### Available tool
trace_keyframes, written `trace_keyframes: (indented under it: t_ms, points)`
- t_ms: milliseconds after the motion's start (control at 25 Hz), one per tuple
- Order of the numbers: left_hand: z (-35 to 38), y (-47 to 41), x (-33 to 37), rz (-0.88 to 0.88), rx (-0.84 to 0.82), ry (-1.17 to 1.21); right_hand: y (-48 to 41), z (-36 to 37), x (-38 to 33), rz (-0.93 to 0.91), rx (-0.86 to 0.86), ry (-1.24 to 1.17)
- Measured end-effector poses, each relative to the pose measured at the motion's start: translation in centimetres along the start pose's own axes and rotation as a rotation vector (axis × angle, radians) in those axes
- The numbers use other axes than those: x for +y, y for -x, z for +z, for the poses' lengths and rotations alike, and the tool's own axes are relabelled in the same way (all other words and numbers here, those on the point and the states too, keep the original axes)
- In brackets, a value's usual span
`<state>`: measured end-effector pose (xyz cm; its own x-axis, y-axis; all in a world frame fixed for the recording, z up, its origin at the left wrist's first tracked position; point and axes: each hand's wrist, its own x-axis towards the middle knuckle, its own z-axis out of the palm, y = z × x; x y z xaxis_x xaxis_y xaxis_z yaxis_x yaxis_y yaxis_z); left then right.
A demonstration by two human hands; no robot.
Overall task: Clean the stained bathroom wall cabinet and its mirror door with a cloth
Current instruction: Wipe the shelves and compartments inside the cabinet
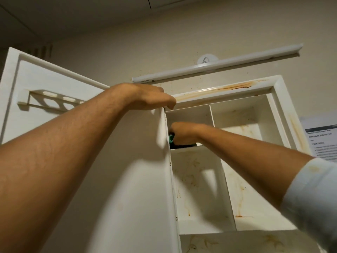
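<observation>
A tube light (217, 63) is mounted above the stained wall cabinet (279, 99), and a printed sheet (322, 139) is stuck to its right. The door (45, 84) is swung open leftward. The cabinet's top-left corner is gripped by the left hand (145, 96), fingers curled over it. A green cloth (171, 139) is clutched by the right hand (184, 132) inside the upper-left compartment, against its left wall.

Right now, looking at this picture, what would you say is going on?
A person is wiping inside a white wall cabinet. The right hand grips a green cloth in the upper-left compartment, while the left hand holds the top edge of the open door. Brown stains show on the top frame and in the lower compartments.
</observation>
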<state>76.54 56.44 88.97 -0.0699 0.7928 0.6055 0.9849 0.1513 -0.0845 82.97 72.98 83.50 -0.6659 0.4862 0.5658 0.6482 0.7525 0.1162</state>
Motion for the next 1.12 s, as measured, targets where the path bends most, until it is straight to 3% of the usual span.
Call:
trace_keyframes:
  t_ms: [160, 360, 600, 880, 1000, 1120]
  points:
    - [0.2, 0.0, -0.2, -0.014, 0.017, -0.026, -0.7, 2.0, -0.5, 0.061, 0.061, -0.026]
    - [0.1, 0.2, 0.0, -0.007, 0.005, -0.054, 1.8, -1.7, 0.7, 0.072, -0.084, -0.166]
    - [0.2, -0.3, -0.5, -0.011, 0.016, -0.106, -0.9, 2.3, -0.6, 0.073, 0.142, -0.050]
    - [0.2, -0.1, -0.4, -0.002, -0.011, -0.111, 3.8, -0.9, -0.4, -0.001, -0.038, -0.133]
    - [0.3, -0.4, -0.6, 0.007, -0.014, -0.145, 5.0, -3.3, 0.8, 0.062, -0.113, 0.110]
    - [0.1, -0.6, -0.8, -0.004, -0.015, -0.158, 4.2, -2.3, 0.4, 0.146, -0.072, 0.380]
